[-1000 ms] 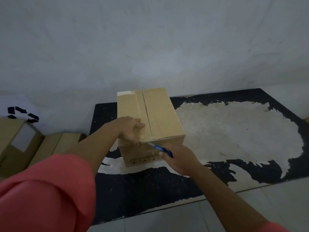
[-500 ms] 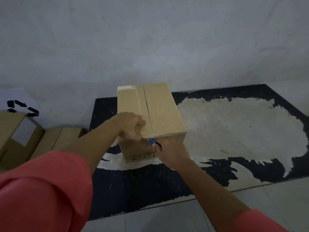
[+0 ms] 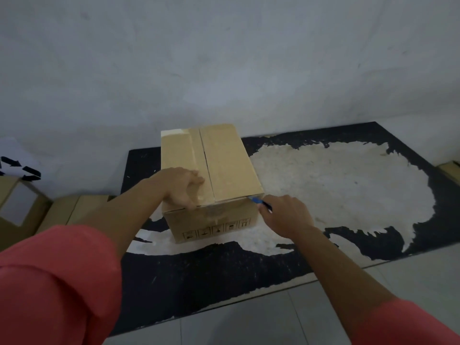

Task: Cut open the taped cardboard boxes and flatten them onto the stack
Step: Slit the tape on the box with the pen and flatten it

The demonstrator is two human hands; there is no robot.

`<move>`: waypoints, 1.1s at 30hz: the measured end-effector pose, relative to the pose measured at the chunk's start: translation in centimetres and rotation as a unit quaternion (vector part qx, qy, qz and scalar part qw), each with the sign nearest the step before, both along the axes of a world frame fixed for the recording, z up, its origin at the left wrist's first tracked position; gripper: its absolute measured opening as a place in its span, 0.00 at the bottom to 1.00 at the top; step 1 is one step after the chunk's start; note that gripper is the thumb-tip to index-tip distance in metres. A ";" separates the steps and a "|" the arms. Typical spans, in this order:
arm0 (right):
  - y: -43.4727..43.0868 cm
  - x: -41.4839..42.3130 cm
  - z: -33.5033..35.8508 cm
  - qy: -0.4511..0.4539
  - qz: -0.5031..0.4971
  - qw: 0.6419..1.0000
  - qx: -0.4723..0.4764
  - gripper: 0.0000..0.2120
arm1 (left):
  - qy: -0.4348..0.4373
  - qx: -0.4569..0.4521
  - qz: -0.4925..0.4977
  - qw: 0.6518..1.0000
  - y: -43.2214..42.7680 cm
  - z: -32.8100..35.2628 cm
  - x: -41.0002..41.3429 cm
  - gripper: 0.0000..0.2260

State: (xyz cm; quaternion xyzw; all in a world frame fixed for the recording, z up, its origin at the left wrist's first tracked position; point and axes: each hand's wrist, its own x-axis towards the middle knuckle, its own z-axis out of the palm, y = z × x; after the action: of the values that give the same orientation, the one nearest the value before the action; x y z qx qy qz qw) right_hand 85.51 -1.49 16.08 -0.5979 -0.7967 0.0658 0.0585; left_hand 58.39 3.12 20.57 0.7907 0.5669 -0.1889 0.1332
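The left hand [image 3: 183,189] presses flat on the brown taped cardboard box [image 3: 225,161]; the right hand [image 3: 286,216] grips a blue cutter [image 3: 258,201] at its near right corner.

Bare storeroom: plain wall [image 3: 224,58], tiled floor [image 3: 249,324], cardboard boxes [image 3: 22,210]

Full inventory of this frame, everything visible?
Taped box: 1, brown, middle of the mat.
Cutter: 1, blue, at the box's near right top corner.
Mat: 1, black, worn pale, on the floor.
Other boxes: at least 2, brown, far left by the wall.
Recycling sign: 1, black on white, far left.
Wall: grey.
Left hand: flat on the box top.
Right hand: grips the cutter.
Sleeves: 2, red.
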 end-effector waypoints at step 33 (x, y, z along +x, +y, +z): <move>28.8 -13.0 1.6 -0.056 0.223 0.972 -0.047 0.22 | -0.063 0.118 0.081 0.988 -0.3 -6.4 -0.4 0.42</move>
State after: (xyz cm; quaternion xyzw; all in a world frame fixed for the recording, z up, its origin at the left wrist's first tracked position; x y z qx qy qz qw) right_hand 72.49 27.35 17.72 -0.4099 -0.9081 0.0808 -0.0303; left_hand 58.02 2.86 14.18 0.7626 0.6380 -0.0589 0.0894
